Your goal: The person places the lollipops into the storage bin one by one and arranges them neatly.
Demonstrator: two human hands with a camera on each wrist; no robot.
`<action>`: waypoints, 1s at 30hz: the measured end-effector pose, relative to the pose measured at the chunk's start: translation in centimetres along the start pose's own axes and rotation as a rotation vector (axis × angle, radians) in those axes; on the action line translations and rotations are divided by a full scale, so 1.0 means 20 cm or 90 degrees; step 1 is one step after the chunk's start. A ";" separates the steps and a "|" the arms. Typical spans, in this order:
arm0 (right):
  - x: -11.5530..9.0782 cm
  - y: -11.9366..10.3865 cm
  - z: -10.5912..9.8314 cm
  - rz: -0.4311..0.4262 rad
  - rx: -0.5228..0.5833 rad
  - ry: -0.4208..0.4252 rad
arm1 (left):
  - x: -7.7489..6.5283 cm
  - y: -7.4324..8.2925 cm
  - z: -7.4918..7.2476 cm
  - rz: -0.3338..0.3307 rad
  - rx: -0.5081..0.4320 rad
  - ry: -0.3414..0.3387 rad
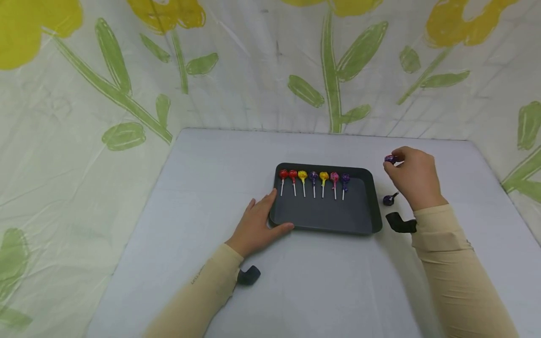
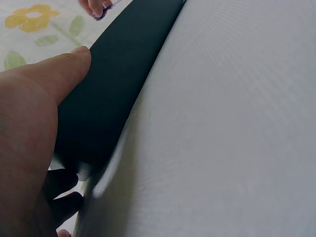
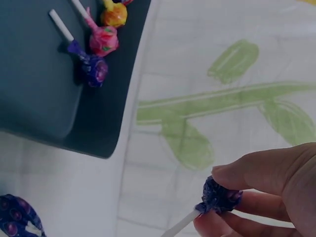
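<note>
My right hand [image 1: 416, 176] pinches a purple-wrapped lollipop [image 3: 217, 196] by its candy head between thumb and fingers, beyond the tray's right side. The white stick points down and left in the right wrist view. At the left front corner of a dark grey tray [image 1: 325, 220], my left hand [image 1: 258, 227] rests with thumb and fingers spread. Its thumb lies along the front wall [image 2: 116, 84]; its fingers are at the left side. Inside the tray, a row of several lollipops in red, yellow, pink and purple wrappers, including a purple one [image 3: 94, 69], lies along the back, sticks toward me.
Another purple lollipop [image 1: 389, 200] lies on the white table [image 1: 236, 159] just right of the tray, below my right hand. Behind the table hangs a white sheet [image 1: 253, 61] with yellow flowers and green leaves. Black wrist mounts stick out from both sleeves.
</note>
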State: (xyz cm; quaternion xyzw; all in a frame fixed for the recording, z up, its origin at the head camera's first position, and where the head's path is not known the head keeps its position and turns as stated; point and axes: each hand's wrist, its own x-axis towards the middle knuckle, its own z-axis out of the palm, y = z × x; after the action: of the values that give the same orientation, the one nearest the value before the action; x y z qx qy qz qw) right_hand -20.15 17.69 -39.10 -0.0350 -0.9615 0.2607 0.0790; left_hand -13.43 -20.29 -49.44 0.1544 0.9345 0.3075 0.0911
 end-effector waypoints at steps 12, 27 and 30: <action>0.00 -0.04 0.04 0.016 0.015 -0.052 | 0.00 0.00 -0.01 0.005 -0.007 0.000; 0.01 -0.06 0.12 0.027 -0.002 -0.098 | 0.01 0.00 0.00 0.001 -0.010 0.000; 0.01 -0.07 0.14 0.024 0.003 -0.103 | 0.00 0.00 -0.01 0.001 -0.011 0.002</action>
State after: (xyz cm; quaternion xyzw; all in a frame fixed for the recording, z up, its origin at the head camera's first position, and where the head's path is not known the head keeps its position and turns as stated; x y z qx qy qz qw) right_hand -20.79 15.17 -40.77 -0.0314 -0.9632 0.2668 -0.0038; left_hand -13.50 -20.26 -49.29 0.1543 0.9319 0.3155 0.0907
